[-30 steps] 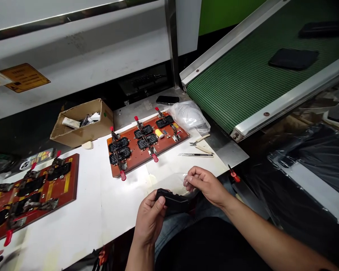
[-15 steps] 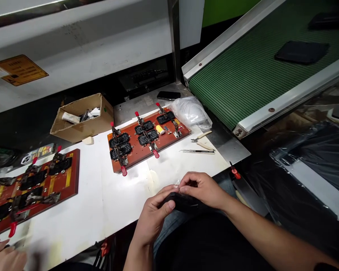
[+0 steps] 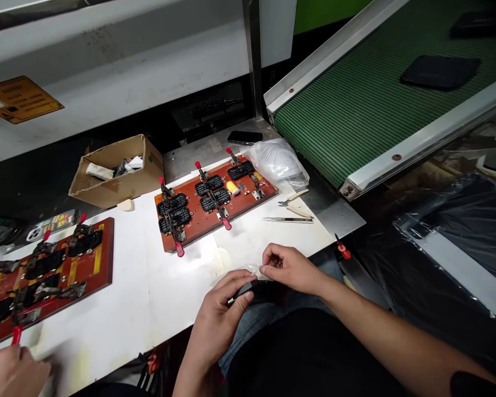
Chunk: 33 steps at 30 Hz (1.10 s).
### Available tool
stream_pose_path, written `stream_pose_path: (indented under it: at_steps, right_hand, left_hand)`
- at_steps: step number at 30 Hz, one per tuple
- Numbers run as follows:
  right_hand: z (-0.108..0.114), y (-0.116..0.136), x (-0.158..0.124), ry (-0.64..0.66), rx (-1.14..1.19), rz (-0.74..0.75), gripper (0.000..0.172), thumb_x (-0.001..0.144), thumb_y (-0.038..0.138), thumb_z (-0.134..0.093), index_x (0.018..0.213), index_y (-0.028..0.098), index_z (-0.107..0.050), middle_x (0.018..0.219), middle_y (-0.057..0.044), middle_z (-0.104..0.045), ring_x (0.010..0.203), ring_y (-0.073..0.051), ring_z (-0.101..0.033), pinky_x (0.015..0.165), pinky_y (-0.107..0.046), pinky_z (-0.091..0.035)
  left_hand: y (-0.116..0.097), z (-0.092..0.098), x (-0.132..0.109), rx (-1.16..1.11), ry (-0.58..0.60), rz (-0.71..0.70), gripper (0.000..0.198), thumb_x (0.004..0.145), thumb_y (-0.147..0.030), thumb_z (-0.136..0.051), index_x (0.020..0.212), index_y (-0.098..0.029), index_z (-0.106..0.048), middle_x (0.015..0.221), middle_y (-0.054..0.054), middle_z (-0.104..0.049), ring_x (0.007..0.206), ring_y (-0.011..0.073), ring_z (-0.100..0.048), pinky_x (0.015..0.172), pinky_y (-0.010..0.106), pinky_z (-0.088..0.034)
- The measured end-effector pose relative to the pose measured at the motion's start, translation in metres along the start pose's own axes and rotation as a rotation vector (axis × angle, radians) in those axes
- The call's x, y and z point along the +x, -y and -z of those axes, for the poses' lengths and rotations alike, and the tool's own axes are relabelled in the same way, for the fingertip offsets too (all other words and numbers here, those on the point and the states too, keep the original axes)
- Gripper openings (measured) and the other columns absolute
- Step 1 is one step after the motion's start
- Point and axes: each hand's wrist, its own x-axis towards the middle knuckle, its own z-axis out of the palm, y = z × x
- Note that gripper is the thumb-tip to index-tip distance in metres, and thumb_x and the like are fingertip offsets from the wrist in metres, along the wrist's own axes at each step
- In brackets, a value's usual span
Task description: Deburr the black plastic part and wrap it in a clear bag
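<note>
At the table's front edge, my left hand [image 3: 219, 314] grips a dark flat plastic part [image 3: 247, 288] between thumb and fingers. The part is seen nearly edge-on, and my fingers cover much of it. Thumb and forefinger of my right hand [image 3: 291, 270] pinch a clear thin film [image 3: 254, 268], which shows between the two hands above the part. How far the film still touches the part cannot be made out. Beyond my hands lies a reddish-brown fixture board [image 3: 248, 207] with red-handled clamps and several black plastic pieces on it.
Cutters [image 3: 293, 204] and tweezers [image 3: 287, 220] lie right of the board, a plastic bag [image 3: 279, 160] behind. A cardboard box [image 3: 107, 190] stands at back left. Another fixture board [image 3: 107, 253] is at left, near another person's hand [image 3: 19, 372]. A green conveyor [image 3: 355, 110] slopes at right.
The dark part has tilted from showing its face to nearly edge-on. My right hand has risen slightly, and more film shows. The other person's hand has moved right, to a red clamp handle.
</note>
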Motion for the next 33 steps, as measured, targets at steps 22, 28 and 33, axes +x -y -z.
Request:
stream_pose_path:
  at_steps: [22, 28, 33]
  right_hand:
    - [-0.004, -0.014, -0.016, -0.167, -0.091, 0.323, 0.010, 0.103, 0.033, -0.068, 0.100, 0.023, -0.066, 0.089, -0.001, -0.065, 0.074, -0.014, -0.060, 0.067, -0.027, -0.049]
    - [-0.011, -0.009, -0.020, -0.265, -0.123, 0.483, 0.005, 0.107, 0.022, -0.062, 0.108, 0.023, -0.067, 0.098, -0.006, -0.066, 0.090, -0.019, -0.065, 0.082, -0.033, -0.054]
    - [-0.014, -0.013, -0.021, -0.329, -0.187, 0.490, 0.011, 0.108, 0.018, -0.057, 0.116, 0.023, -0.062, 0.103, -0.007, -0.066, 0.096, -0.020, -0.065, 0.086, -0.035, -0.055]
  left_hand:
    - [0.020, -0.010, 0.011, -0.652, -0.300, 0.166, 0.036, 0.079, -0.039, -0.091, 0.106, -0.018, -0.082, 0.106, 0.008, -0.078, 0.103, 0.0216, -0.071, 0.090, 0.027, -0.058]
    - [0.015, -0.019, 0.013, -0.907, -0.375, 0.241, 0.032, 0.079, -0.029, -0.092, 0.104, -0.015, -0.079, 0.103, 0.006, -0.077, 0.090, 0.0143, -0.072, 0.078, 0.021, -0.063]
    - [0.017, -0.021, 0.010, -0.981, -0.328, 0.272, 0.035, 0.084, -0.030, -0.086, 0.113, -0.011, -0.077, 0.115, 0.015, -0.078, 0.100, 0.0241, -0.076, 0.078, 0.028, -0.067]
